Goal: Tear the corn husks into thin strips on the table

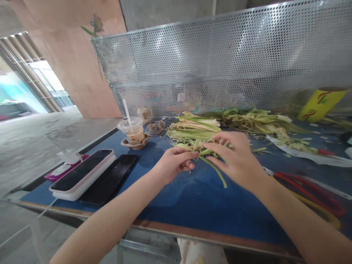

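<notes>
Two bare hands meet over the near middle of the blue counter, and the forearms come in from the lower edge. The left hand pinches a green stalk at its leafy end, with the fingers clenched on it. The right hand lies palm down just beside it; its thumb and fingers also close on the same stalk. The free end of the stalk hangs down toward the counter, between the two hands and a little to the right.

On the left, near the counter edge, a phone in a white case lies screen up, and a black phone lies touching it. On the right side lie red and yellow loops; I cannot tell what tool they belong to.

Further back, a plastic cup with a straw stands in a brown holder, and a coil of twine is just beside it. Behind the hands a bundle of stalks lies on its side, and a loose pile of trimmings spreads to its right. At the back stands a perforated metal screen, with a yellow pack leaning near it.
</notes>
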`<state>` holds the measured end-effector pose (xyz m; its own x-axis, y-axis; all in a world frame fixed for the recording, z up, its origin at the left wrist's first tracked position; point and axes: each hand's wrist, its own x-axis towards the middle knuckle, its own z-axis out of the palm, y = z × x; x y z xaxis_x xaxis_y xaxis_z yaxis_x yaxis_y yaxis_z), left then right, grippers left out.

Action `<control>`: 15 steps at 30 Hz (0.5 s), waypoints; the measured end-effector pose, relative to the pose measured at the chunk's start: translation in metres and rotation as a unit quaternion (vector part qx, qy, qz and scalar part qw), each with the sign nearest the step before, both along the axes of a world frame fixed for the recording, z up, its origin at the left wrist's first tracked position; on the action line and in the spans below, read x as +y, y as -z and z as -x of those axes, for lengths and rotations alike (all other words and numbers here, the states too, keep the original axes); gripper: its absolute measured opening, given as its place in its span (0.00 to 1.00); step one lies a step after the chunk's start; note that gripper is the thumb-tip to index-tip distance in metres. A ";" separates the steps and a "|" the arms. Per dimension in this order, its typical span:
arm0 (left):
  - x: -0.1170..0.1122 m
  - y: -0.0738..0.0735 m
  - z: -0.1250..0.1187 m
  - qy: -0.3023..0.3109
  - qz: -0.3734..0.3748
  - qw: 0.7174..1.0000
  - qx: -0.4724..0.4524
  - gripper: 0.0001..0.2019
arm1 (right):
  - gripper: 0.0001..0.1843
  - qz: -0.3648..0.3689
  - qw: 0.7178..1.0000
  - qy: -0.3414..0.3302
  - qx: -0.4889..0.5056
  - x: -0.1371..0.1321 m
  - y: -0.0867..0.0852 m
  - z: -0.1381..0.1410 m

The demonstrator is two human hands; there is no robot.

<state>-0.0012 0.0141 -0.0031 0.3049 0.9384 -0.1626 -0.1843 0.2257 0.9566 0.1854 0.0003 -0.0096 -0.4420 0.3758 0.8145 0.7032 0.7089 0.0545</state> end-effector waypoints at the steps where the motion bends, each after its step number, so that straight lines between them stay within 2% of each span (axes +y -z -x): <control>1: 0.000 0.000 0.000 0.008 0.006 1.000 0.001 0.09 | 0.13 -0.026 0.999 -0.010 -0.036 -0.001 -0.002 -0.002; 4: -0.002 0.000 0.000 0.031 0.007 0.999 0.010 0.10 | 0.08 -0.032 0.996 -0.050 -0.072 -0.005 -0.005 -0.001; 7: -0.004 0.003 -0.001 0.040 -0.057 0.997 0.041 0.08 | 0.03 0.027 0.996 -0.081 -0.026 -0.006 -0.003 0.005; 9: -0.006 0.005 -0.001 0.036 -0.132 0.987 0.086 0.06 | 0.02 0.102 0.990 -0.086 0.040 -0.006 -0.002 0.010; 11: -0.006 0.007 -0.001 0.037 -0.192 0.971 0.134 0.06 | 0.04 0.199 0.972 -0.071 0.101 -0.006 -0.001 0.014; 15: -0.006 0.009 0.000 0.056 -0.233 0.954 0.180 0.06 | 0.08 0.361 0.917 -0.029 0.169 -0.005 -0.001 0.016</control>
<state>-0.0013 0.0077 -0.0116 0.4108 0.8993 0.1503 0.1762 -0.2400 0.9546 0.1690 -0.0047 -0.0090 -0.2461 0.8553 0.4560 0.5539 0.5102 -0.6580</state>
